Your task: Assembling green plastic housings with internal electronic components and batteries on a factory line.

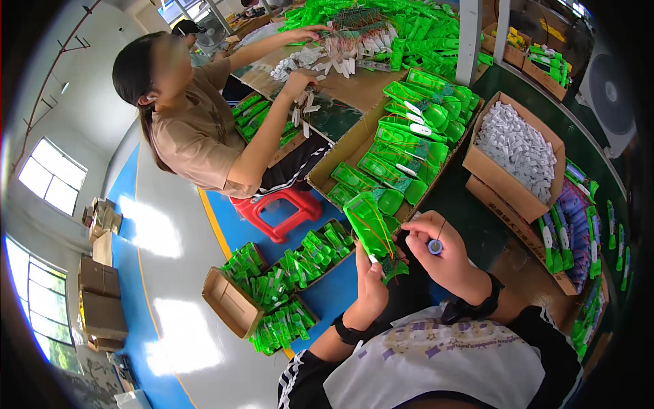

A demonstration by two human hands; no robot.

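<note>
My left hand is closed around the lower end of a green plastic housing. Thin red and yellow wires run along the housing, and a small green circuit board lies at its near end. Just right of it, my right hand is closed on a round-ended purple handle, seen end on; its other end is hidden. The right fingertips are close to the wires. Beyond both hands stands a long cardboard box holding rows of green housings with wires and white pieces.
A carton of small white parts stands on the right. Finished-looking green pieces lie beside it. At left, a person on a red stool handles white parts near a green heap. Boxes of green parts sit below.
</note>
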